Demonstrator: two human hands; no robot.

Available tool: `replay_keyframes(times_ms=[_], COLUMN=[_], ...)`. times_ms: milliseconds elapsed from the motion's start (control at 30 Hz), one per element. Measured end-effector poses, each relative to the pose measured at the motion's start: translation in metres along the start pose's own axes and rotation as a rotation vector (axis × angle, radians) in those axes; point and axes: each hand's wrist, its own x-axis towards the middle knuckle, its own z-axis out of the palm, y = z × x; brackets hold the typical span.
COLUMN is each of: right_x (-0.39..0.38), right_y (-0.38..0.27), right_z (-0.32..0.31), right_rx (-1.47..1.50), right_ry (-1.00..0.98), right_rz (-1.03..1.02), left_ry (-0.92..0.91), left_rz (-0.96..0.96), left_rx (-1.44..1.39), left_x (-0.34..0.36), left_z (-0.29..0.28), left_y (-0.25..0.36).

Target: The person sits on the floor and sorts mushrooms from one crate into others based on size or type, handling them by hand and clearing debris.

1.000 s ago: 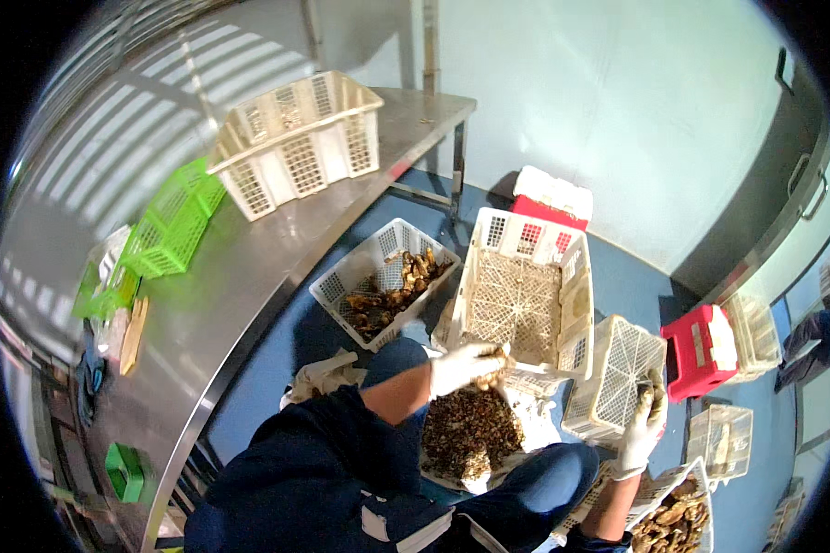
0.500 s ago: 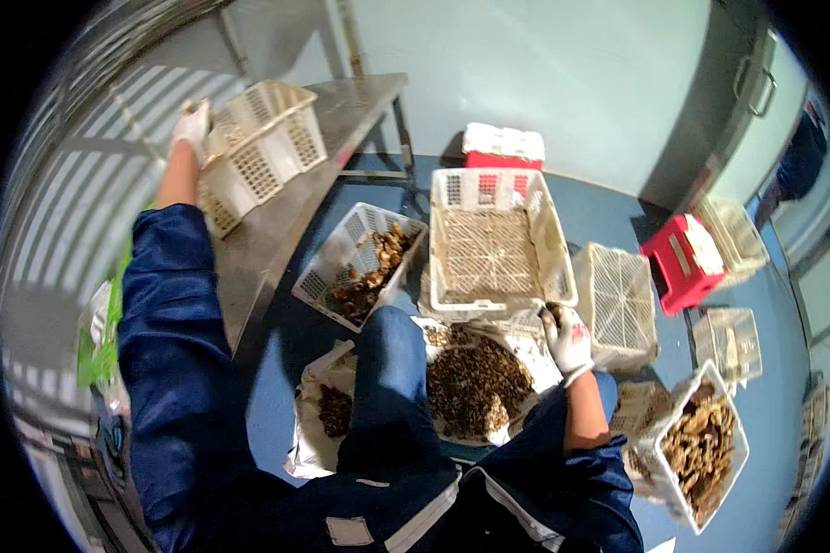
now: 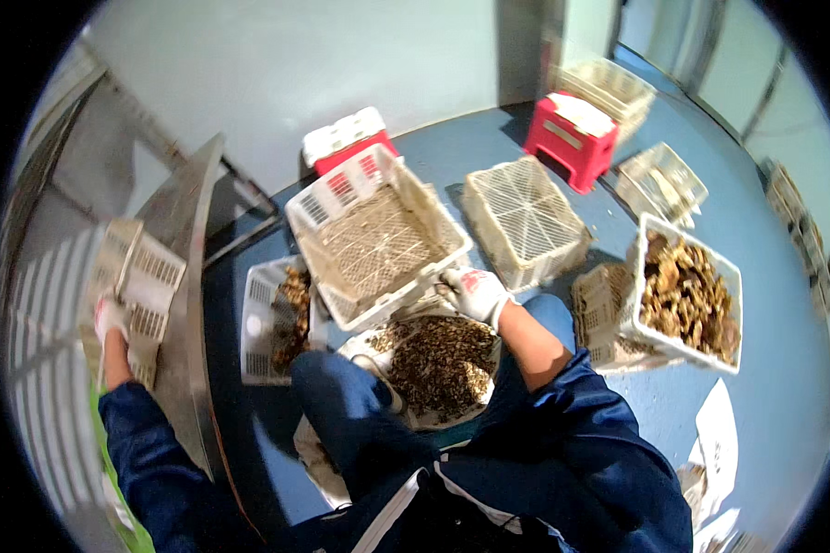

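My left hand (image 3: 112, 317), in a white glove, is on the edge of a pale perforated plastic crate (image 3: 157, 272) on the metal table at the left. Its fingers look curled on that edge, partly hidden. In front of me my right hand (image 3: 478, 293), in a white glove with red marks, grips the near right corner of a white plastic crate (image 3: 378, 249). Only dirt and small bits show on this crate's lattice bottom. Below it, between my knees, lies a round heap of small dark brown pieces (image 3: 443, 364) on a white sack.
A white crate (image 3: 254, 318) holding brown mushroom-like pieces stands left. An upturned crate (image 3: 526, 217), a red stool (image 3: 572, 138) and a crate full of brown mushroom-like pieces (image 3: 692, 295) are to the right. Another red stool (image 3: 346, 143) stands by the wall. The metal table (image 3: 189, 240) flanks my left.
My view has turned to the right, so the crates and table appear farther left and tilted. Both hands remain on their crates.
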Motion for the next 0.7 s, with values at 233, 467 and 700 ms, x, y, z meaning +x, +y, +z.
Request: replay_keyframes(times_ms=[233, 467, 700], right_x=[-0.014, -0.024, -0.019], right_y=[0.024, 0.022, 0.010], right_z=[-0.015, -0.027, -0.029], right_rx=[-0.020, 0.029, 0.024], right_ry=[0.074, 0.090, 0.015], right_rz=[0.006, 0.048, 0.123], left_ry=[0.198, 0.247, 0.243], left_rz=[0.152, 0.029, 0.150], left_rx=[0.043, 0.182, 0.053], left_x=[-0.019, -0.043, -0.049], left_z=[0.008, -0.015, -0.010], left_y=[0.075, 0.098, 0.101])
